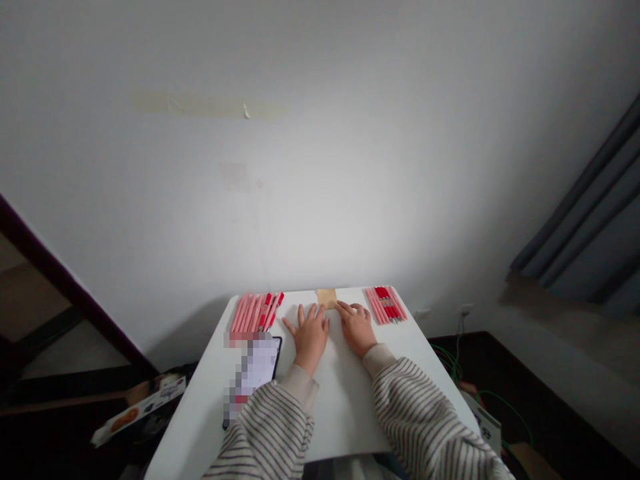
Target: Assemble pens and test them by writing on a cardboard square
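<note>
My left hand [310,333] lies flat on the white table [345,407], fingers spread and empty. My right hand [357,327] rests palm down beside it, fingers stretched toward a small tan piece of paper or tape [327,297] at the table's far edge. A row of pink and red pens [257,312] lies to the left of my left hand. Another bunch of red and pink pens [385,304] lies to the right of my right hand. Both arms wear striped sleeves.
A phone with a blurred screen [255,373] lies on the table at my left forearm. A white wall rises behind the table. A box [137,413] sits on the floor at left, green cables [450,363] at right, and a dark curtain [590,227] hangs far right.
</note>
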### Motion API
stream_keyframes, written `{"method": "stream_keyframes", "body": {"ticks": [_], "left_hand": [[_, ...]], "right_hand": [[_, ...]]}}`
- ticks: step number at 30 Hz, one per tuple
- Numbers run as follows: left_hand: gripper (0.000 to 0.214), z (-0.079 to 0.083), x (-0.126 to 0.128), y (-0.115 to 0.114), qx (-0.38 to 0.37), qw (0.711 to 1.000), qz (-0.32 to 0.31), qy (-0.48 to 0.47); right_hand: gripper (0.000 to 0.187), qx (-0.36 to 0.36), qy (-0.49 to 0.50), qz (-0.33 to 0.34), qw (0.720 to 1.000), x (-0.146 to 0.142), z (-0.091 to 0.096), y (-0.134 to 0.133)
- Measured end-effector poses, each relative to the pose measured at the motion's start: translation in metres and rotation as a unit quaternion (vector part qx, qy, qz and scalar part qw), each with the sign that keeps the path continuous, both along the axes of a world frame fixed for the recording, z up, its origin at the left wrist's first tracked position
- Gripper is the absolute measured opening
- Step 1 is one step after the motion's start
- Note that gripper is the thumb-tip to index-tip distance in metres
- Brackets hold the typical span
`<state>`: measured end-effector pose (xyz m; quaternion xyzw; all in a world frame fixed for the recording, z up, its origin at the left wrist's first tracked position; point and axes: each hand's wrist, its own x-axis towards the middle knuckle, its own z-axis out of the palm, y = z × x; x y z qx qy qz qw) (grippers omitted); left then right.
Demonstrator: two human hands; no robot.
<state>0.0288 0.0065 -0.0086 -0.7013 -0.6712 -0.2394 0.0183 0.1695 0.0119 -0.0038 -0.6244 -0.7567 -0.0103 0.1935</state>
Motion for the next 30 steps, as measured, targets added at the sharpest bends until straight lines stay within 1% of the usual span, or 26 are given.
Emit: {"method": "stream_keyframes", "body": {"ticks": [5, 10, 20, 27, 30], "left_hand": [[0.044, -0.001, -0.002, 0.001, 0.004, 1.0, 0.005, 0.0], [0.043, -0.001, -0.002, 0.001, -0.008, 1.0, 0.012, 0.015], [0.046, -0.001, -0.003, -0.001, -0.009, 0.999, 0.017, 0.031], [0.048, 0.002, -0.003, -0.006, 0.006, 0.998, 0.023, 0.065], [0.048, 0.008, -0.004, -0.01, 0.0, 0.997, 0.024, 0.074]], "right_hand": [[0.044, -0.003, 0.001, -0.018, 1.0, 0.004, -0.004, -0.004], [0.041, -0.016, -0.001, -0.009, 1.0, 0.009, -0.006, -0.008], [0.039, -0.004, 0.021, -0.004, 1.0, 0.01, -0.006, -0.009], [0.04, -0.005, 0.025, 0.01, 1.0, 0.011, -0.008, -0.008], [0.04, -0.001, 0.026, 0.011, 1.0, 0.012, -0.009, -0.008]]}}
